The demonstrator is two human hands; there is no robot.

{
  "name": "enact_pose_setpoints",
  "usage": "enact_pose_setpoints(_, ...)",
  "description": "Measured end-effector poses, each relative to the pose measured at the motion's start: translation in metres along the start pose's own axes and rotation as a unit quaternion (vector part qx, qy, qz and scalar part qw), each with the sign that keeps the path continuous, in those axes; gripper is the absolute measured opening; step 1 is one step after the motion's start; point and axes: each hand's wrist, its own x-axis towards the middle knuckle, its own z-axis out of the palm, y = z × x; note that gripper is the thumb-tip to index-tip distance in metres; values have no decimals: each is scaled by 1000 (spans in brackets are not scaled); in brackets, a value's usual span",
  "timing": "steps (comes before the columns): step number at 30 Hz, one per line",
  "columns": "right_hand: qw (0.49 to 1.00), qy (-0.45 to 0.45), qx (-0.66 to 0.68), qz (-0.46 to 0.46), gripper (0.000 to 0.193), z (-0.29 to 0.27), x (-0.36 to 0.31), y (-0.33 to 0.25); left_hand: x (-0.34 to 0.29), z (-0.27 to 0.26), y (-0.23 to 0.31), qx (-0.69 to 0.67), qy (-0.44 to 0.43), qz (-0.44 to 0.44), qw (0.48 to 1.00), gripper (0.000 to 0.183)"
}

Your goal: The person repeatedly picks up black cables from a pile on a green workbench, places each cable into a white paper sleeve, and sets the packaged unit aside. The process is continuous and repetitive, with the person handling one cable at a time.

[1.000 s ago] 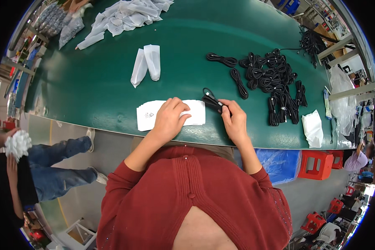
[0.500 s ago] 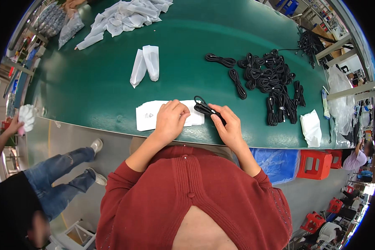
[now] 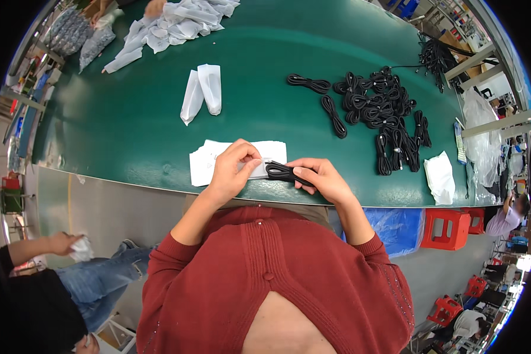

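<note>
My right hand point(image 3: 323, 178) is closed around a coiled black cable point(image 3: 279, 171), held just over the table's near edge. The coil's left end lies against the right part of a stack of flat white bags point(image 3: 202, 167). My left hand point(image 3: 236, 168) rests over the stack, thumb and forefinger pinched at the edge of the top bag, beside the cable's tip. Whether the cable's tip is inside the bag cannot be made out.
Several coiled black cables point(image 3: 379, 106) lie right of centre on the green table point(image 3: 253, 53). Two filled white bags point(image 3: 210, 88) lie left of centre, with a pile of them point(image 3: 183, 23) beyond. A folded white bag point(image 3: 439, 177) is at the right edge. A co-worker point(image 3: 47, 295) stands left.
My right hand has brought the coiled cable down and left against the bag stack. The co-worker at left has moved closer, and another person's hand has appeared at the far pile.
</note>
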Motion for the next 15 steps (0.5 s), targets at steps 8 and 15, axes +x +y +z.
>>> enact_pose_setpoints(8,948,59,-229,-214,20,17,-1,3,1,4,6,56,-23,38,997,8)
enact_pose_setpoints(15,914,198,-146,-322,28,36,6,3,14,-2,18,92,-9,72,993,8)
